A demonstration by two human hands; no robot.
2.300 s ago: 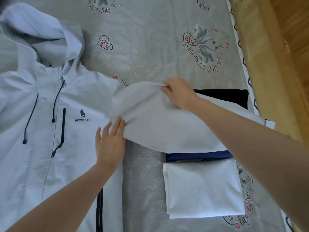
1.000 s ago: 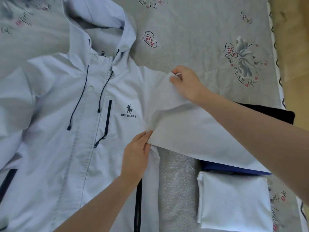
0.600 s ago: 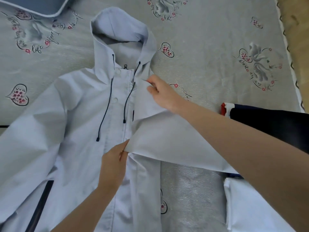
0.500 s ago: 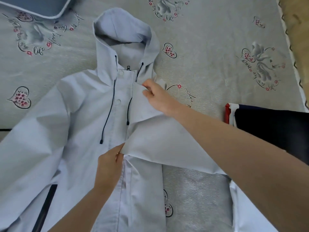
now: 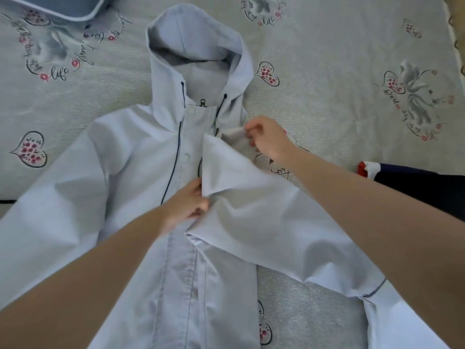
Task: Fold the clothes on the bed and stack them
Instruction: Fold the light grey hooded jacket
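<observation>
Both hands were on the pale hooded jacket [image 5: 141, 187], which lay face up and spread across the bed [image 5: 327, 79] with its hood toward the headboard side. The right hand [image 5: 266, 139] pinched the shoulder fabric near the collar; the left hand [image 5: 187, 205] gripped the turned-in edge beside the front placket, its fingers curled round the cloth. To do this fold well, I judged the crease should run straight and parallel to the placket, with the sleeve [image 5: 302, 238] then laid flat down the body before smoothing. A grey printed bedspread covered the mattress. 1 dark folded garment [image 5: 422, 187] lay at the right edge, and a blue pillow [image 5: 63, 6] showed at top left.
</observation>
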